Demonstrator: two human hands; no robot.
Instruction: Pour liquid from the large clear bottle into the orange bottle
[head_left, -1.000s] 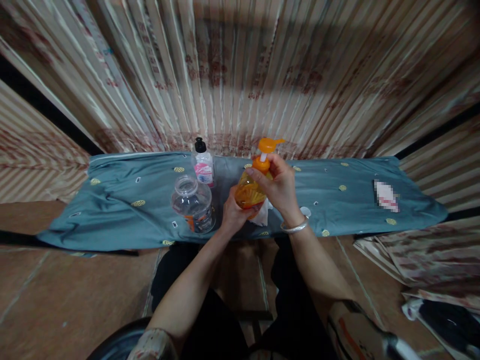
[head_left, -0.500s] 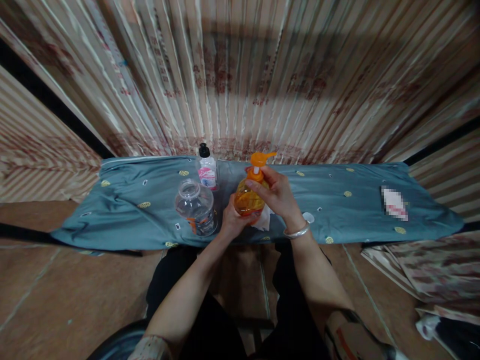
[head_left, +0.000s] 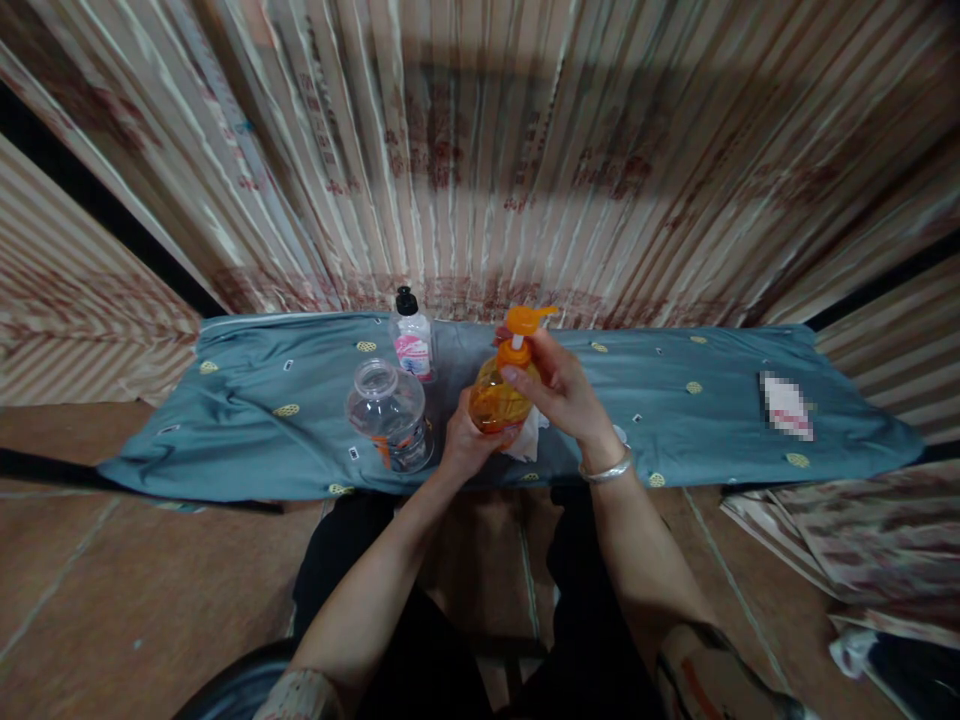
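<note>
An orange pump bottle point(head_left: 495, 401) with amber liquid stands slightly tilted near the middle of the cloth-covered table. My left hand point(head_left: 471, 440) is wrapped round its lower body. At the neck, the thumb and fingers of my right hand point(head_left: 559, 385) close on the orange collar, below the raised orange pump head point(head_left: 527, 319). To the left stands an open, clear empty-looking jar point(head_left: 388, 415). Behind that jar is a clear bottle with a black cap and pink label point(head_left: 413, 345). White tissue point(head_left: 526, 438) lies partly hidden beside the orange bottle.
A teal patterned cloth point(head_left: 247, 410) covers the narrow table. A round white lid-like piece point(head_left: 621, 435) sits partly behind my right wrist. A blurred white packet point(head_left: 785, 405) lies at the far right. Pleated curtains point(head_left: 480, 150) hang behind.
My right hand has shifted slightly right and down at the bottle's neck. The pump head has moved a little to the right. My left hand keeps its hold.
</note>
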